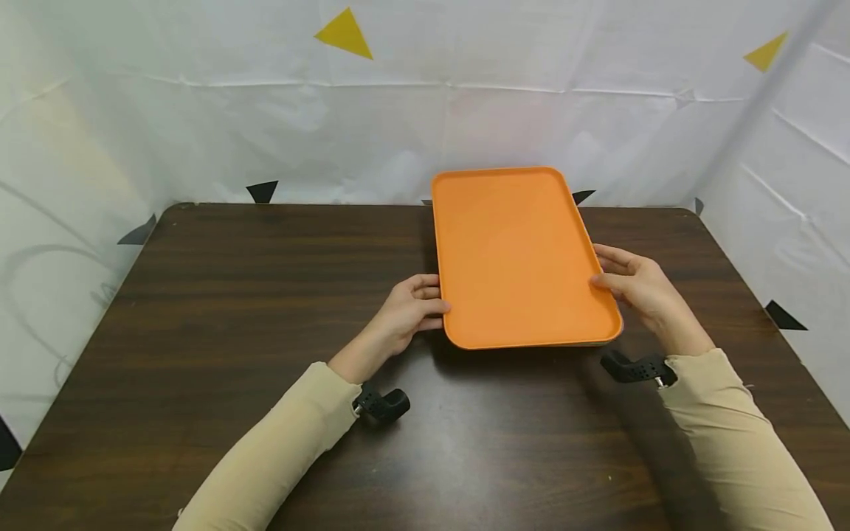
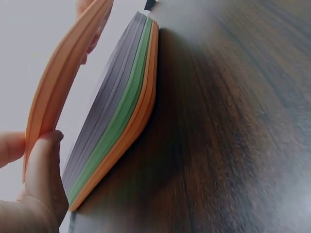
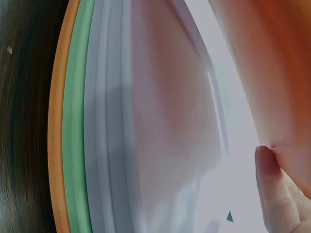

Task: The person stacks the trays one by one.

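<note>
Both hands grip the top orange tray by its long sides near the end closest to the person. Left hand has its fingers curled onto the left rim; the left wrist view shows the thumb pressed against the tray's edge. Right hand pinches the right rim, thumb on top and fingers underneath, and a fingertip shows against the orange underside in the right wrist view.

That tray is lifted, tilted clear of a stack of trays lying flat on the tabletop. The stack shows grey trays on top, then a green one, then an orange one at the bottom, touching the wood. A gap opens between the raised tray and the stack. From the head view the stack is hidden under the orange tray, which sits toward the far edge of the tabletop, right of centre.

Beige sleeves cover both forearms, each with a black wrist mount. White sheeting with yellow and black triangles stands behind the table.
</note>
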